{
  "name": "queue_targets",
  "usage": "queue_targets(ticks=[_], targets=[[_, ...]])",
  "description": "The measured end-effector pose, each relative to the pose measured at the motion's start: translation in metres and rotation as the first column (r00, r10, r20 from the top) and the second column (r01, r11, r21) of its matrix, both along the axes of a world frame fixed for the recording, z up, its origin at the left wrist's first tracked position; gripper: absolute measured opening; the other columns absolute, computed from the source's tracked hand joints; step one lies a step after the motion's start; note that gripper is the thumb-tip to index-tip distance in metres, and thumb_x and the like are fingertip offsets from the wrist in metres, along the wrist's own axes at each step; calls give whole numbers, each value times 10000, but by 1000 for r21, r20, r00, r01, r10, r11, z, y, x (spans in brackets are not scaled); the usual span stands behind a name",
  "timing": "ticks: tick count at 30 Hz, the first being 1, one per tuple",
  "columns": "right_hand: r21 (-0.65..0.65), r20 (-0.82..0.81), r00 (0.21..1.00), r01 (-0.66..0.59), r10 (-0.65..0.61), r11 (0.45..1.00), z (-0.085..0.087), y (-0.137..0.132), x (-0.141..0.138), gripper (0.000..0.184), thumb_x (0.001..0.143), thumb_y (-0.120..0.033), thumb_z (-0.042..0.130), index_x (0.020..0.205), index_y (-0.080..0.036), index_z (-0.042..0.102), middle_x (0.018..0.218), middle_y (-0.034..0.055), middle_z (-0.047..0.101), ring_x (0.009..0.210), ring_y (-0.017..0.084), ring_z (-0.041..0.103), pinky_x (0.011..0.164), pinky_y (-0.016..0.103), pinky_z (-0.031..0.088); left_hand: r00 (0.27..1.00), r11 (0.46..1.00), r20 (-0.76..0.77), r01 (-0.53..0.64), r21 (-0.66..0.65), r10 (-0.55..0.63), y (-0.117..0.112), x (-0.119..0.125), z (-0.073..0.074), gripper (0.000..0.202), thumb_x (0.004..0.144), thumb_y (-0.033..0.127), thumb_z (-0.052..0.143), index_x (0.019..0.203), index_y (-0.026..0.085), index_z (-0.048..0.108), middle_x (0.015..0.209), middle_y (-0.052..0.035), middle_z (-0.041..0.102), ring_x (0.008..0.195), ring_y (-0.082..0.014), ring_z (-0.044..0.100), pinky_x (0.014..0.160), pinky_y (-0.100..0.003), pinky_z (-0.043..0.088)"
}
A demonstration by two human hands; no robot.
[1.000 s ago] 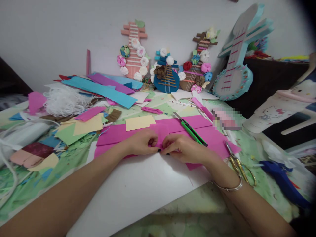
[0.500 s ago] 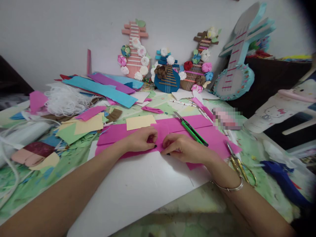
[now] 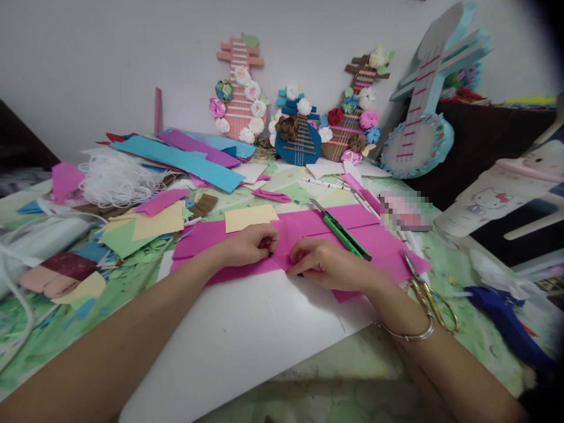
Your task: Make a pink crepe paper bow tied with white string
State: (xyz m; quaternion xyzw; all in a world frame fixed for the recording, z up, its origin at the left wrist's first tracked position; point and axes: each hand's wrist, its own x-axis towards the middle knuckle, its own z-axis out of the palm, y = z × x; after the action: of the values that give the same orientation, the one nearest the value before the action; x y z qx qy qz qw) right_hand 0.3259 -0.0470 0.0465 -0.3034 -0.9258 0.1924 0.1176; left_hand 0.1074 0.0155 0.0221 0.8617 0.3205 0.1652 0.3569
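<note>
You look only partway through, with the small pink piece [image 3: 289,231] unfinished over the larger pink sheets [image 3: 383,247], your right hand [image 3: 332,264] pinching its near edge, your left hand's [image 3: 249,245] fingers curled alongside, grip hidden!

Paper [image 3: 392,249] hot pink, board [image 3: 211,352] plain white, card [image 3: 251,218] cream, cutter [image 3: 346,234] green/black, scissors [image 3: 423,288] gold handles with silver blades, glue gun [image 3: 497,320] dark blue. Cloth [image 3: 136,276] mottled green and white; one cyan strip [image 3: 176,163], one purple strip [image 3: 198,147], string [image 3: 118,179] white. Pink lute [image 3: 238,108] has white bars, blue lute [image 3: 286,154] brown bars, brown lute [image 3: 331,153] pink bars, turquoise lute [image 3: 446,144] grey face and crimson bars; cup [image 3: 476,197] white, pink rim, cartoon cat print.
</note>
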Motion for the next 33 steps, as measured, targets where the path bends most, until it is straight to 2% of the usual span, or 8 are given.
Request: queue_targets(ticks=[17, 21, 24, 28, 33], targets=[[13, 1, 1000, -7, 7, 1000, 0, 0, 0, 368, 776, 2, 513, 983, -209, 731, 998, 73, 623, 909, 159, 586, 837, 286, 455, 999, 992, 42, -16, -123, 21, 2, -2, 4, 128, 576, 61, 406, 640, 160, 456, 627, 29, 440, 592, -106, 412, 556, -234, 330], [6, 1, 1000, -4, 4, 1000, 0, -1, 0, 359, 769, 8, 517, 970, -196, 734, 991, 75, 624, 916, 161, 583, 842, 286, 452, 996, 995, 66, -51, -82, 56, 2, -1, 2, 125, 562, 63, 413, 629, 162, 452, 619, 31, 434, 587, -104, 408, 543, -233, 314], [4, -9, 1000, 7, -7, 1000, 0, -1, -1, 354, 771, 4, 517, 967, -196, 732, 988, 76, 624, 912, 159, 583, 836, 287, 454, 993, 994, 89, -70, -79, 77, 1, 1, -1, 89, 610, 108, 491, 652, 169, 441, 616, 42, 418, 573, -98, 394, 527, -228, 307], [-6, -19, 1000, 10, -10, 1000, 0, -1, -1, 327, 785, -15, 520, 966, -194, 725, 989, 78, 627, 897, 155, 591, 821, 286, 457, 995, 995, 38, -96, 19, 95, -3, 5, -3, 181, 642, 204, 605, 661, 175, 427, 622, 48, 406, 579, -95, 372, 523, -222, 295], [24, -22, 999, 32, -32, 999, 1, -3, -2, 301, 836, -72, 509, 1054, -184, 683, 986, 78, 637, 905, 161, 583, 820, 292, 448, 998, 994, -1, -63, 84, 63, -4, 6, -3, 200, 674, 238, 606, 662, 176, 416, 625, 47, 407, 585, -96, 374, 534, -220, 298]])
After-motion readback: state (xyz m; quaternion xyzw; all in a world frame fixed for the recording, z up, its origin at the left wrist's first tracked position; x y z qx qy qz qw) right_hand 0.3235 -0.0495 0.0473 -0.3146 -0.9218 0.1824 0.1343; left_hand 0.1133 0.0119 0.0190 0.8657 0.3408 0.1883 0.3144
